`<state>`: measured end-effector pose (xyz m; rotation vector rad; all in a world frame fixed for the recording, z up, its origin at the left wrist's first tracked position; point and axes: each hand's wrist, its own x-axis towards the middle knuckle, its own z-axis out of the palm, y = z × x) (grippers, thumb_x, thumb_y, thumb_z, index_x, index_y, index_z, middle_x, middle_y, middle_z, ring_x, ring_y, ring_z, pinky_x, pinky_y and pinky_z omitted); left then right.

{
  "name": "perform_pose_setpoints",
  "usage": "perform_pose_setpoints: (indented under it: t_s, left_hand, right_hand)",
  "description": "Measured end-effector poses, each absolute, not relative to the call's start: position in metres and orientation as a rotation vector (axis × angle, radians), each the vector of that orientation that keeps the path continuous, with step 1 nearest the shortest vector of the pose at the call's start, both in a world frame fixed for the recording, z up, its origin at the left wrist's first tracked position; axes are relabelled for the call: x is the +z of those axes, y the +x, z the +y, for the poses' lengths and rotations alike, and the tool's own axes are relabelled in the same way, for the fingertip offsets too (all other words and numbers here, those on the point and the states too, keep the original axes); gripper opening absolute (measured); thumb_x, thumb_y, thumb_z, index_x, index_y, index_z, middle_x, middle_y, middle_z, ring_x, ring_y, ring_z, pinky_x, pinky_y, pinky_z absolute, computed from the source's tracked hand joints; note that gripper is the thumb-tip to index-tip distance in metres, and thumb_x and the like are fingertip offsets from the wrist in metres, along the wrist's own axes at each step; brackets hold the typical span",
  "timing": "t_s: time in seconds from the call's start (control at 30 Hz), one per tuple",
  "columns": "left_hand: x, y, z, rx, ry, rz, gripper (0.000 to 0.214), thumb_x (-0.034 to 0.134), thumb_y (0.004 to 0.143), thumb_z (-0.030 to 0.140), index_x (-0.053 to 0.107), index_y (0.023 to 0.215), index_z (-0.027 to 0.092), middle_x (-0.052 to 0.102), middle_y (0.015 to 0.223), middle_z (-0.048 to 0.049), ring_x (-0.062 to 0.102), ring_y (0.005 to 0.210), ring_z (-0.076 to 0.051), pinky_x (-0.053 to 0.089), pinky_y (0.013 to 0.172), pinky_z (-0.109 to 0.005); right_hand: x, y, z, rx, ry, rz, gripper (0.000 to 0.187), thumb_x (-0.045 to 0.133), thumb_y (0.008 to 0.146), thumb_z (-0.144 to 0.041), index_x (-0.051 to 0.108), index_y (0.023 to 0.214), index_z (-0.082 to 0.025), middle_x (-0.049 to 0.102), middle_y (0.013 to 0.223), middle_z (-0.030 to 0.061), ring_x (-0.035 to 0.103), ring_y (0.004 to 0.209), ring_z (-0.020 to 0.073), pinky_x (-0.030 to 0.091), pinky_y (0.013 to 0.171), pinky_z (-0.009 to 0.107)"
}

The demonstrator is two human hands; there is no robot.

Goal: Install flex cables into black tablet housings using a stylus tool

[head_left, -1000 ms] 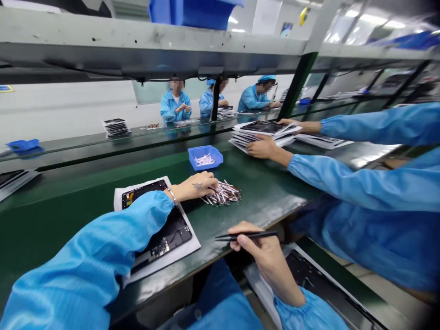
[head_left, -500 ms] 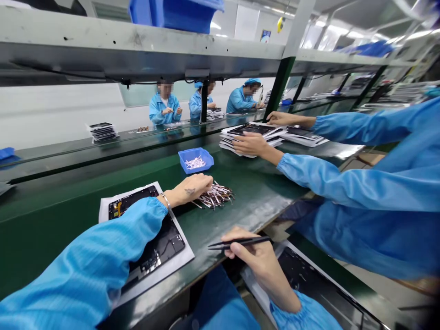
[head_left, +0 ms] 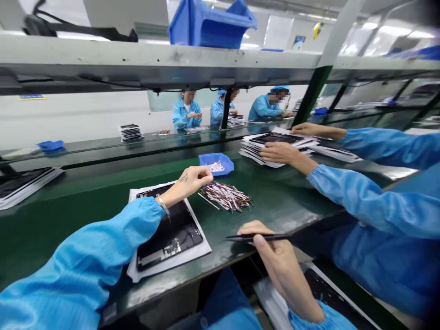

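Observation:
My left hand (head_left: pixel 190 183) hovers at the left end of a pile of thin white and brown strips (head_left: pixel 228 196), its fingers pinched together. Whether a strip is between the fingertips is too small to make out. Under my left forearm lies a black device panel (head_left: pixel 172 238) with small circuit parts, on a white sheet (head_left: pixel 203 244). At the table's front edge, my right hand (head_left: pixel 275 252) grips black tweezers (head_left: pixel 257 237), whose tips point left. Just behind the pile stands a blue bin (head_left: pixel 225 169) with pale strips in it.
A co-worker's hands (head_left: pixel 285 153) touch a stack of panels (head_left: pixel 254 153) at the right. Another stack (head_left: pixel 27 185) lies far left. Below the table edge, beside my right wrist, is another panel (head_left: pixel 330 293). A shelf (head_left: pixel 154 59) crosses overhead, and several people sit opposite.
My view has turned left, so the scene sits further right. My left hand has drawn back from the strips to the pile's left end, uncovering more of it. The right hand keeps the tweezers.

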<state>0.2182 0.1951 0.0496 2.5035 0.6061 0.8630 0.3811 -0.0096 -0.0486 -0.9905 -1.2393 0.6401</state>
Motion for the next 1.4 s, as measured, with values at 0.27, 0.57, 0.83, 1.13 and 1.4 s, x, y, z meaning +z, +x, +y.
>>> perform_pose_setpoints:
  t_s: [0.27, 0.57, 0.83, 1.13, 1.4]
  left_hand:
    - [0.073, 0.109, 0.164, 1.104, 2.579, 0.819, 0.013, 0.053, 0.090, 0.020, 0.057, 0.078, 0.016, 0.059, 0.075, 0.0001, 0.050, 0.070, -0.013, 0.037, 0.067, -0.025]
    - [0.078, 0.043, 0.152, 1.175, 2.979, 0.874, 0.021, 0.042, 0.100, 0.021, 0.054, 0.083, 0.018, 0.059, 0.082, -0.0035, 0.048, 0.078, -0.018, 0.037, 0.075, -0.029]
    - [0.048, 0.039, 0.149, 1.469, 2.648, 1.018, 0.026, 0.054, 0.097, 0.031, 0.054, 0.120, 0.019, 0.058, 0.124, -0.0110, 0.050, 0.114, -0.024, 0.043, 0.097, -0.038]
    - [0.012, 0.066, 0.130, 1.199, 1.426, 0.971, 0.041, 0.065, 0.086, 0.048, 0.069, 0.109, 0.014, 0.066, 0.095, -0.0063, 0.060, 0.081, -0.013, 0.047, 0.074, -0.024]
    - [0.015, 0.065, 0.129, 1.196, 1.384, 0.862, 0.038, 0.068, 0.084, 0.047, 0.073, 0.100, 0.012, 0.057, 0.064, 0.0020, 0.049, 0.052, -0.006, 0.038, 0.051, -0.018]
  right_hand:
    - [0.018, 0.343, 0.066, 0.739, -0.996, -1.293, 0.034, 0.068, 0.087, -0.050, 0.070, 0.100, -0.018, 0.049, 0.065, -0.0021, 0.041, 0.056, 0.0120, 0.033, 0.053, 0.027]
    - [0.043, 0.265, 0.135, 1.356, -0.941, -1.585, 0.051, 0.073, 0.076, -0.060, 0.073, 0.082, -0.010, 0.037, 0.061, -0.0054, 0.028, 0.050, 0.0062, 0.017, 0.048, 0.026]
    - [0.023, 0.250, 0.131, 1.255, -0.935, -1.587, 0.036, 0.077, 0.074, -0.050, 0.070, 0.073, -0.015, 0.039, 0.052, -0.0054, 0.030, 0.051, 0.0093, 0.020, 0.051, 0.027]
    - [0.010, 0.251, 0.121, 0.999, -1.054, -1.653, 0.029, 0.070, 0.078, -0.047, 0.071, 0.074, -0.018, 0.057, 0.069, 0.0009, 0.045, 0.064, 0.0157, 0.035, 0.064, 0.030]
    - [0.000, 0.249, 0.125, 0.952, -1.075, -1.716, 0.030, 0.070, 0.078, -0.048, 0.071, 0.073, -0.018, 0.061, 0.071, 0.0024, 0.050, 0.067, 0.0179, 0.038, 0.063, 0.030]
